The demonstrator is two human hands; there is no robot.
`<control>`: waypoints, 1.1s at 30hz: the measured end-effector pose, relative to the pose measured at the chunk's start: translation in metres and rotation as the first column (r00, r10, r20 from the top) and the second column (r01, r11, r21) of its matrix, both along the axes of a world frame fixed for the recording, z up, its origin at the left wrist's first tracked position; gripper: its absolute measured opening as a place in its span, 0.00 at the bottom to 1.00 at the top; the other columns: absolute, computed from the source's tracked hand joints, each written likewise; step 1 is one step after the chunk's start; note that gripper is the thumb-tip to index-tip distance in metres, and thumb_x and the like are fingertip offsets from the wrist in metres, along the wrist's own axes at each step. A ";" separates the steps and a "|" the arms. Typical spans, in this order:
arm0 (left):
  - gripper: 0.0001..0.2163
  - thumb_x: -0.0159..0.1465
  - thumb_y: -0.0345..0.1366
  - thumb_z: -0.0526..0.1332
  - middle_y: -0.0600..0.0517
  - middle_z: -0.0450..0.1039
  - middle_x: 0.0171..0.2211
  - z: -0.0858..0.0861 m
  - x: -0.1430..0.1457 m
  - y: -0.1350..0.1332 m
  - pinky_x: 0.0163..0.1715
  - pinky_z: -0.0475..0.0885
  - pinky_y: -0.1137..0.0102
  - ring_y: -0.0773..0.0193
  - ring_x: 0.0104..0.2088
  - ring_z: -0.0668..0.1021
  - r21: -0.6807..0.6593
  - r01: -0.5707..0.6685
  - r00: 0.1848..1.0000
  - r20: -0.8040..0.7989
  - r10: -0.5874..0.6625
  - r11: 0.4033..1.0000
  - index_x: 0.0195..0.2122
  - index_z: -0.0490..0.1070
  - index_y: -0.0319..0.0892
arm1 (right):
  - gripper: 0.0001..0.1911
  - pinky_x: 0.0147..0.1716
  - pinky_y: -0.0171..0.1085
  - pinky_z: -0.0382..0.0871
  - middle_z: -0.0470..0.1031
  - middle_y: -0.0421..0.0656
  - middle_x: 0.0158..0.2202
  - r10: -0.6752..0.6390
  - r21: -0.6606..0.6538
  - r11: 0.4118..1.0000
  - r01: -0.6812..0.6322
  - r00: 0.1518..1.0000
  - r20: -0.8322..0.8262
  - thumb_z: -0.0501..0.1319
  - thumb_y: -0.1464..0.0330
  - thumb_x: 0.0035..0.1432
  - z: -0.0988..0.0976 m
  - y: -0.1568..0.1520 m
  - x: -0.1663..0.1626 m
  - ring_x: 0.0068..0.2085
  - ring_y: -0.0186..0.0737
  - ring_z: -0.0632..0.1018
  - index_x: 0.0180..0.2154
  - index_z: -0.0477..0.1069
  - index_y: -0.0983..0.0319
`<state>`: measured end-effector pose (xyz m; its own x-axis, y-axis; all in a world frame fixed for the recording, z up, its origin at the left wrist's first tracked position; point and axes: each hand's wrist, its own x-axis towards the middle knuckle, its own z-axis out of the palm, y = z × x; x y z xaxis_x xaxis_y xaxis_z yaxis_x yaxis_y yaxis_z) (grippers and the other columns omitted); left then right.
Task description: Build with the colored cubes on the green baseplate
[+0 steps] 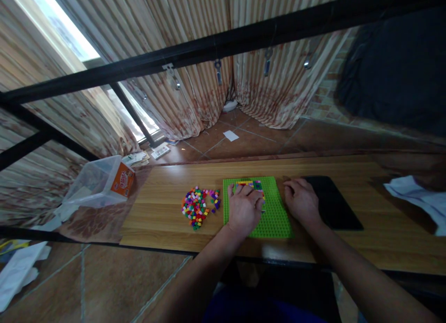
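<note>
A bright green studded baseplate [275, 216] lies on the wooden table [167, 221]. A patch of small coloured bricks [252, 184] is fixed along its far edge. My left hand [245, 209] rests on the plate, fingers curled down onto that patch; whether it holds a brick is hidden. My right hand [301, 201] lies on the table just right of the plate, fingers curled loosely, nothing visible in it. A loose heap of small multicoloured bricks [198, 207] sits left of the plate.
A black flat tablet-like slab [334, 204] lies right of my right hand. White cloth or paper [418, 197] sits at the far right. A clear plastic tub [101, 181] lies tipped at the table's left end. A black frame bar [223, 42] crosses overhead.
</note>
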<state>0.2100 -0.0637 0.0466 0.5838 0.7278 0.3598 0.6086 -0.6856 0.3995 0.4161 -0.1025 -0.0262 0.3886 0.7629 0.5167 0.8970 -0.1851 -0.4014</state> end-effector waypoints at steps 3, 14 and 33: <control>0.08 0.68 0.36 0.58 0.53 0.76 0.37 -0.001 -0.001 0.000 0.57 0.57 0.53 0.59 0.44 0.72 0.051 0.029 0.999 -0.032 -0.027 0.998 0.33 0.76 0.48 | 0.12 0.44 0.44 0.68 0.74 0.48 0.38 0.003 0.004 1.000 -0.003 1.000 -0.004 0.53 0.69 0.59 -0.001 0.000 0.000 0.40 0.45 0.72 0.35 0.76 0.60; 0.07 0.67 0.34 0.56 0.49 0.74 0.38 -0.012 -0.007 -0.008 0.58 0.59 0.51 0.57 0.42 0.72 0.334 0.119 0.978 -0.200 -0.053 0.935 0.37 0.74 0.44 | 0.13 0.43 0.43 0.67 0.74 0.48 0.37 -0.006 0.019 1.000 0.006 1.000 -0.021 0.53 0.68 0.59 -0.005 0.001 0.001 0.39 0.45 0.72 0.35 0.76 0.61; 0.12 0.68 0.37 0.56 0.47 0.75 0.40 0.012 -0.068 -0.016 0.51 0.69 0.55 0.54 0.44 0.75 0.198 -0.187 0.982 0.005 0.190 0.962 0.51 0.70 0.45 | 0.14 0.42 0.46 0.70 0.77 0.48 0.34 0.055 -0.088 0.993 -0.073 0.980 -0.193 0.54 0.62 0.54 0.007 0.011 0.024 0.37 0.46 0.76 0.30 0.76 0.59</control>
